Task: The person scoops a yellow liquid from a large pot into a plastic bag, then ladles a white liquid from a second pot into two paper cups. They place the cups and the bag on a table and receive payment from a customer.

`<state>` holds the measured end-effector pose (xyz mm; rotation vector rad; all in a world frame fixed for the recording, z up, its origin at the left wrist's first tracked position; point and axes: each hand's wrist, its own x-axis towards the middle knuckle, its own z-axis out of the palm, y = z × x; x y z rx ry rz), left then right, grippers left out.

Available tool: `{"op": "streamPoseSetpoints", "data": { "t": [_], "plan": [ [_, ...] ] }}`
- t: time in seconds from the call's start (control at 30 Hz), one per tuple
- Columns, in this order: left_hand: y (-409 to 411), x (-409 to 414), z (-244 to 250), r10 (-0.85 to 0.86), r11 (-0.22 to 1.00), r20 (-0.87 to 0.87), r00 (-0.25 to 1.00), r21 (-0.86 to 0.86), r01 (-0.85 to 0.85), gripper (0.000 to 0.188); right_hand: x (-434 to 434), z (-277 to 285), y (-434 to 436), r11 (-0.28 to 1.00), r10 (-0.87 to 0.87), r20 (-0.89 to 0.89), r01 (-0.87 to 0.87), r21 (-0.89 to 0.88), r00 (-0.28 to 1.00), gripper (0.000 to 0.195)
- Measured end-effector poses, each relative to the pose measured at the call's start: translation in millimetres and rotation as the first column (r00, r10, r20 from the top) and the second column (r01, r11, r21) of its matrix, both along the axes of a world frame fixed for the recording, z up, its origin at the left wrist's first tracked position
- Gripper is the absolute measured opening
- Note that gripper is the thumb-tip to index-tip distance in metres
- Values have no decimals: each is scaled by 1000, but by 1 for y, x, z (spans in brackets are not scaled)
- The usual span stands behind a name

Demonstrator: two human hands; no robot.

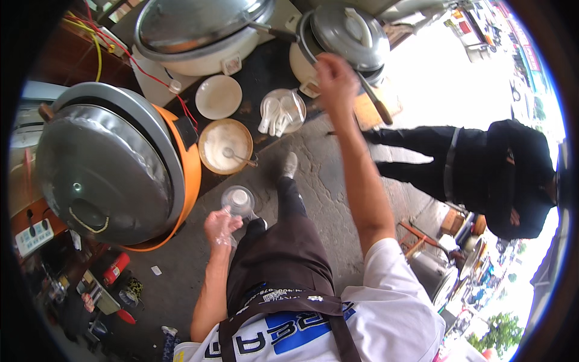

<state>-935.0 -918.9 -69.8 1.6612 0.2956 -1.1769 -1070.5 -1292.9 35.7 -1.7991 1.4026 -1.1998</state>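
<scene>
My left hand (221, 227), in what looks like a thin clear plastic glove, holds a clear plastic cup (244, 209) with something white in the bottom. To the upper right, my right hand (335, 80) is blurred, with its fingers curled. It is over or at a long-handled utensil (377, 105) that rests across a cooker pot (299, 65); whether the fingers grip it cannot be told. The pot's metal lid (337, 27) sits askew. Between my hands are a bowl of white granules (217, 147) with a spoon (235, 155) and a plate of white spoons (282, 111) under clear plastic.
A large orange cooker (191, 181) with a domed lid stands at left. Behind are another lidded cooker (190, 63) and a white bowl (219, 97). Red cables (135, 61) cross there. A person in black (475, 167) stands at right, near a metal pot (429, 271).
</scene>
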Motion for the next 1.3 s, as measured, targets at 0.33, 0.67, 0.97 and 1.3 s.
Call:
{"op": "streamPoseSetpoints", "data": {
  "t": [0.33, 0.67, 0.97, 1.3],
  "plan": [
    [-52, -33, 59, 81, 996, -20, 997, -37, -81, 5, -116, -71, -281, 996, 92, -770, -63, 66, 631, 40],
    [-111, -88, 70, 240, 963, -31, 970, -123, -242, 3, 176, 63, -252, 857, 451, -553, -513, 48, 701, 39],
    [-128, -74, 85, 181, 955, -36, 983, -234, -185, 4, 264, 34, -229, 842, 447, -430, -531, -93, 784, 39],
    [-165, -17, 55, -201, 909, -133, 970, -394, 135, 17, -205, -36, -109, 273, 457, -252, 135, 952, 853, 54]
  ]
}}
